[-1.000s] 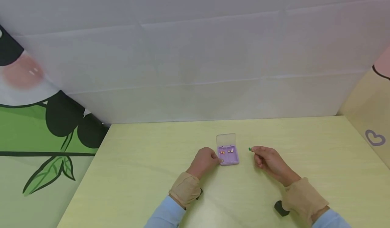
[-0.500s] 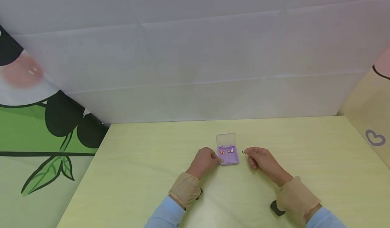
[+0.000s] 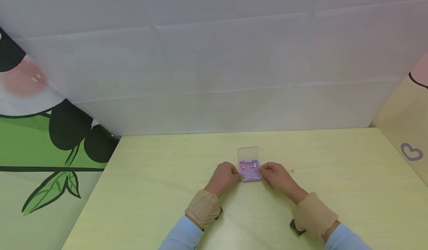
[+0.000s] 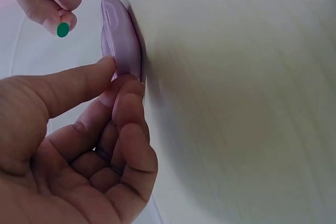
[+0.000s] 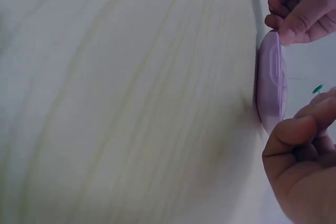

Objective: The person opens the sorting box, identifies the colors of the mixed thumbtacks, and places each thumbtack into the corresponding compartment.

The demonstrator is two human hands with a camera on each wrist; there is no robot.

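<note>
A small purple case with its clear lid raised lies on the table. Several tiny gold and orange studs sit inside it. My left hand pinches the case's near left corner between thumb and fingers; the left wrist view shows this grip on the purple case closely. At the case's right side, my right hand pinches a green stud earring with a flat oval head and a thin post. In the left wrist view, the green stud earring is above the open case.
Tiny gold-coloured pieces lie on the pale yellow table to the right of the right hand. A white sheet hangs behind the table. Printed panels stand on the left and right.
My right hand has moved left with the green stud earring, from beside the case to its right edge. The small gold pieces are now uncovered. My left hand has stayed on the case.
</note>
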